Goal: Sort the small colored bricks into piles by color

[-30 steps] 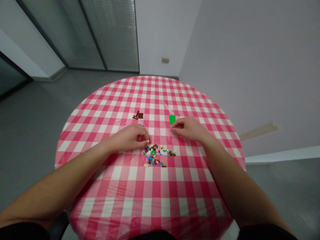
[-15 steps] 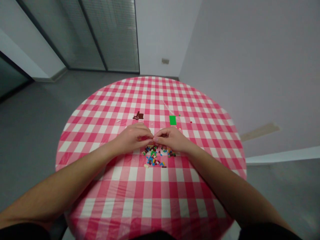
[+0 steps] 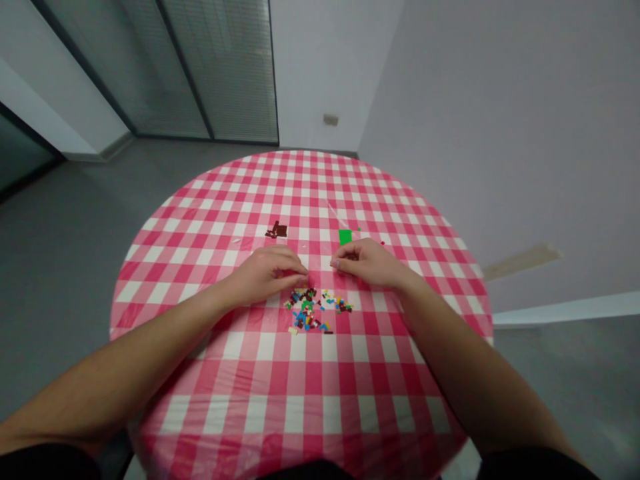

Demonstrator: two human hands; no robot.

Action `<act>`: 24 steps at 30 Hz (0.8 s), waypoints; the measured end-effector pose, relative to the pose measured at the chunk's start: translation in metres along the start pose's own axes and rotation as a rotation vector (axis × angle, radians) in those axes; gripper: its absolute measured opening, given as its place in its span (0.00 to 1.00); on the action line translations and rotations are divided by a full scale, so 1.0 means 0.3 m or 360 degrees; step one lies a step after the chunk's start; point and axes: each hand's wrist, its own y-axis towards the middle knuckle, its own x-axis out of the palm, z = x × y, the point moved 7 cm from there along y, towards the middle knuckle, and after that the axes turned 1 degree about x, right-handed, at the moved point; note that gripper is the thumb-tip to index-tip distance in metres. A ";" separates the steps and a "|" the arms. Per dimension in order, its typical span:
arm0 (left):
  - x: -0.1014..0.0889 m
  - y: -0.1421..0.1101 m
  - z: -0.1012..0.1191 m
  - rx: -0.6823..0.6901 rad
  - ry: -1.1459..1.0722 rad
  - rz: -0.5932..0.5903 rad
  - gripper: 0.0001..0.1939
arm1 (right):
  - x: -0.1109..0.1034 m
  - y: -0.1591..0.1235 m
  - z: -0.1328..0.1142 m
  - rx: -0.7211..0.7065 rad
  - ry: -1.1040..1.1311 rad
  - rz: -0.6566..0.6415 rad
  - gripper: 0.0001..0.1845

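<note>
- The left hand (image 3: 273, 273) hung just beyond the pile (image 3: 306, 307), finger and thumb curled close, perhaps to pinch something small (too tiny to tell).
- The right hand (image 3: 369, 262) was apart from it, fingertips drawn in, just beside the green plate (image 3: 345, 237); whether it held anything, I could not tell.
- The pile lay loose on the counter (image 3: 300, 417), between the forearms, probably so both could reach its mixed colours.
- Brown pieces (image 3: 281, 231) sat farther off, likely grouped by colour.
</note>
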 end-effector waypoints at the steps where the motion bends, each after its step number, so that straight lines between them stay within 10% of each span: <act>1: 0.003 0.001 0.000 -0.0009 -0.0011 -0.0024 0.09 | -0.012 0.001 0.014 0.0027 -0.0080 0.0008 0.11; 24: 0.021 0.003 -0.013 -0.0120 -0.0137 -0.0164 0.10 | -0.047 -0.019 0.056 0.0260 -0.0734 0.0005 0.10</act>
